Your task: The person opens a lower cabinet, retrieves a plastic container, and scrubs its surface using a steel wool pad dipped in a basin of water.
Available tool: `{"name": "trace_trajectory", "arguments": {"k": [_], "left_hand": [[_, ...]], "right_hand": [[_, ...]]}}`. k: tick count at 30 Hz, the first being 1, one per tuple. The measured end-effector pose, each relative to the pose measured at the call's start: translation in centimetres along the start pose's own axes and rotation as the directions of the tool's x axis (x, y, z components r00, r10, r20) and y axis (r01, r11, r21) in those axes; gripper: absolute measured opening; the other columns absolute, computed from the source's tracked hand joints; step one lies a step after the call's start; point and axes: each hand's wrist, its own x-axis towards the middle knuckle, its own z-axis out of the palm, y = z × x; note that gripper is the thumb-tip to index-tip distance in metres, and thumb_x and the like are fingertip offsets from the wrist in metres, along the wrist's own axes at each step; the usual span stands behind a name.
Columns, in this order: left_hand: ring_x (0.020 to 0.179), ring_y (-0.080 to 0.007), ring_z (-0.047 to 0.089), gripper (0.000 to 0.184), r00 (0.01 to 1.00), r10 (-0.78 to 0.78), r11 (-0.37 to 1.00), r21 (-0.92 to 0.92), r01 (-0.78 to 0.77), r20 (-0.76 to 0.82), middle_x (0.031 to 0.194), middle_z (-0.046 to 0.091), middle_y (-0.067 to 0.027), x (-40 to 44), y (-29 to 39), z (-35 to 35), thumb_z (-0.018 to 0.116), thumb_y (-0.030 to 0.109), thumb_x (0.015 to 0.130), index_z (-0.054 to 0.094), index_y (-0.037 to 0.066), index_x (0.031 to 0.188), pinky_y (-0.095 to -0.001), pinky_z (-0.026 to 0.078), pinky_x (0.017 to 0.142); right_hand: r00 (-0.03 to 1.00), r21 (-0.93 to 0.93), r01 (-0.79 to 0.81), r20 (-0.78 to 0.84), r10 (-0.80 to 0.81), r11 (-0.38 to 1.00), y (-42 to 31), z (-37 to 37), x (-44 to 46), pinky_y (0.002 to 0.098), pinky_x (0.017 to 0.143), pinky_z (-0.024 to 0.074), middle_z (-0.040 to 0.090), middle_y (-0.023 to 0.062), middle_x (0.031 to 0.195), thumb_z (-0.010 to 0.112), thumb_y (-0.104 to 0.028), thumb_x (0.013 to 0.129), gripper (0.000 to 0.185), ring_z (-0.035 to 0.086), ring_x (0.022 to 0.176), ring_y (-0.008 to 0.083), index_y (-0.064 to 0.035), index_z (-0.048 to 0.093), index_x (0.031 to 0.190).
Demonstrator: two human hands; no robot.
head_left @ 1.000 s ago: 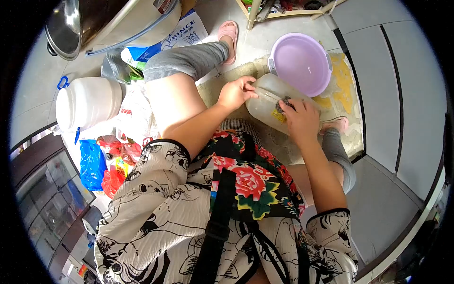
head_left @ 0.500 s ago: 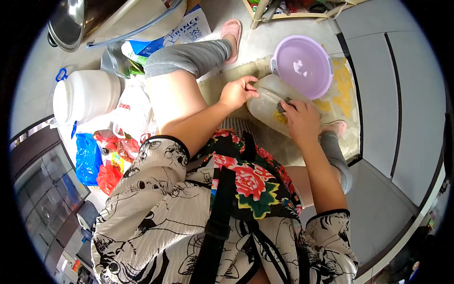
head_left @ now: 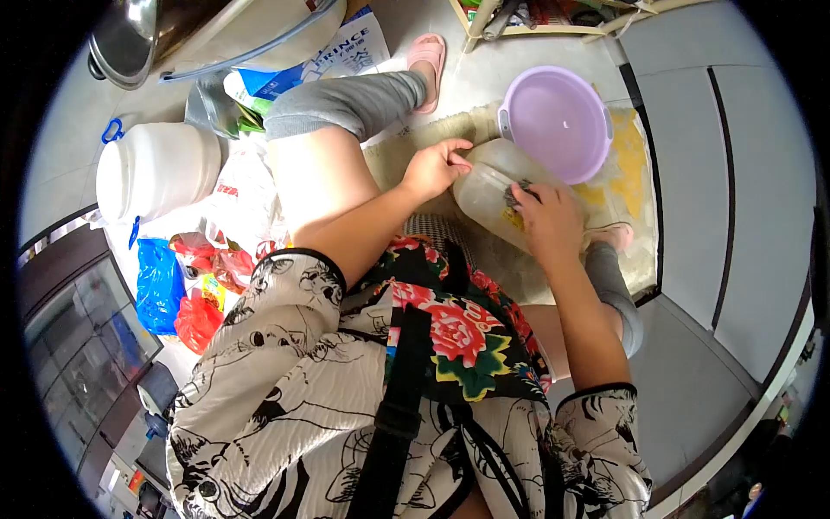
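A cloudy, translucent plastic jug [head_left: 488, 203] lies tilted between my knees, over the mat. My left hand [head_left: 437, 169] pinches the jug's upper left edge between thumb and fingers. On the jug's side, my right hand [head_left: 551, 221] is closed on a dark grey, mesh-like scrubber [head_left: 518, 194], pressed against the surface. Part of a yellow label [head_left: 513, 217] shows just below the scrubber. Right behind the jug stands a light purple basin [head_left: 558, 121] with some water glinting in it.
A patterned mat [head_left: 635, 164] lies underfoot, with grey cabinet fronts [head_left: 692, 190] at the right. To the left are a large white bucket [head_left: 160, 173] and blue and red plastic bags [head_left: 161, 285]. A wooden rack [head_left: 536, 30] stands at the back.
The scrubber and my right hand have shifted slightly along the jug's side. My left hand keeps its hold on the edge. The whole view has moved a little.
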Motion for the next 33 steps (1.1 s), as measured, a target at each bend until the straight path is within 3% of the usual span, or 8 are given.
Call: {"name": "trace_trajectory", "arguments": {"k": [6, 12, 18, 21, 24, 27, 31, 33], "left_hand": [[0.087, -0.0128, 0.067, 0.042, 0.999, -0.044, 0.993, -0.106, 0.043, -0.003, 0.092, 0.072, -0.0074, 0.9, -0.8, -0.2, 0.065, 0.001, 0.084, 0.055, 0.002, 0.125, -0.0259, 0.050, 0.077], [0.088, -0.0084, 0.064, 0.040, 0.997, -0.073, 0.980, -0.182, 0.077, 0.024, 0.097, 0.072, -0.0070, 0.6, -1.6, -0.5, 0.063, -0.001, 0.087, 0.053, 0.002, 0.126, -0.0234, 0.050, 0.080], [0.092, -0.0105, 0.064, 0.040, 0.993, -0.095, 0.982, -0.158, 0.106, 0.073, 0.101, 0.071, -0.0108, 0.5, -0.6, -0.1, 0.061, -0.003, 0.087, 0.052, -0.001, 0.126, -0.0246, 0.049, 0.083], [0.090, -0.0142, 0.066, 0.039, 0.993, -0.120, 0.949, -0.291, 0.119, 0.014, 0.094, 0.071, -0.0110, 0.8, -0.2, -0.3, 0.059, -0.003, 0.085, 0.054, -0.001, 0.123, -0.0258, 0.049, 0.083], [0.096, -0.0161, 0.063, 0.040, 0.987, -0.149, 0.926, -0.342, 0.159, 0.055, 0.103, 0.069, -0.0150, 1.0, -1.4, -0.6, 0.053, -0.006, 0.086, 0.050, -0.003, 0.126, -0.0280, 0.046, 0.090], [0.094, -0.0151, 0.062, 0.042, 0.984, -0.162, 0.879, -0.443, 0.177, 0.071, 0.103, 0.069, -0.0127, 0.9, -1.7, -0.7, 0.049, -0.003, 0.084, 0.051, -0.003, 0.126, -0.0268, 0.046, 0.088], [0.090, -0.0150, 0.063, 0.038, 0.984, -0.157, 0.925, -0.336, 0.178, 0.090, 0.100, 0.070, -0.0122, 0.6, -2.9, -0.3, 0.057, 0.003, 0.084, 0.054, -0.002, 0.122, -0.0262, 0.047, 0.084], [0.087, -0.0147, 0.064, 0.038, 0.976, -0.207, 0.920, -0.325, 0.219, 0.072, 0.098, 0.070, -0.0117, 1.2, -3.1, 0.1, 0.059, 0.004, 0.084, 0.056, -0.001, 0.121, -0.0264, 0.047, 0.082]], "right_hand": [[0.997, 0.009, -0.079, -0.009, 0.079, 0.997, -2.1, 2.5, 3.5, 0.0398, 0.076, 0.0462, 0.061, 0.0014, 0.093, 0.072, -0.020, 0.074, 0.029, 0.057, 0.088, 0.0253, -0.0179, 0.071, 0.103], [0.998, -0.039, 0.053, 0.023, -0.052, 0.998, -2.7, 3.6, 4.4, 0.0430, 0.081, 0.0446, 0.061, 0.0001, 0.097, 0.064, -0.022, 0.078, 0.023, 0.056, 0.093, 0.0242, -0.0213, 0.070, 0.101], [1.000, -0.030, -0.008, -0.029, 0.007, 1.000, 0.9, -1.3, -1.5, 0.0421, 0.079, 0.0446, 0.060, 0.0008, 0.094, 0.061, -0.021, 0.080, 0.022, 0.056, 0.091, 0.0244, -0.0212, 0.070, 0.100], [1.000, -0.167, -0.012, -0.029, 0.008, 0.986, -0.8, 0.5, 0.9, 0.0403, 0.078, 0.0451, 0.060, 0.0014, 0.094, 0.067, -0.018, 0.076, 0.028, 0.057, 0.090, 0.0246, -0.0221, 0.070, 0.104], [1.000, -0.090, 0.007, -0.012, -0.008, 0.996, -3.4, 3.5, 4.7, 0.0398, 0.077, 0.0447, 0.059, 0.0008, 0.094, 0.064, -0.018, 0.076, 0.026, 0.056, 0.089, 0.0242, -0.0210, 0.071, 0.101], [0.990, -0.208, 0.091, 0.128, -0.065, 0.974, -4.5, 4.5, 6.7, 0.0401, 0.077, 0.0444, 0.058, 0.0012, 0.092, 0.063, -0.019, 0.078, 0.023, 0.055, 0.090, 0.0238, -0.0191, 0.071, 0.100], [0.986, -0.124, 0.166, 0.037, -0.163, 0.978, -2.4, 2.9, 4.8, 0.0400, 0.077, 0.0437, 0.059, 0.0012, 0.089, 0.058, -0.019, 0.080, 0.018, 0.056, 0.092, 0.0223, -0.0163, 0.071, 0.093], [0.991, -0.107, 0.071, 0.124, -0.058, 0.992, -1.1, 0.6, 2.9, 0.0407, 0.079, 0.0444, 0.059, 0.0014, 0.091, 0.059, -0.020, 0.079, 0.022, 0.057, 0.093, 0.0223, -0.0178, 0.070, 0.099]]}}
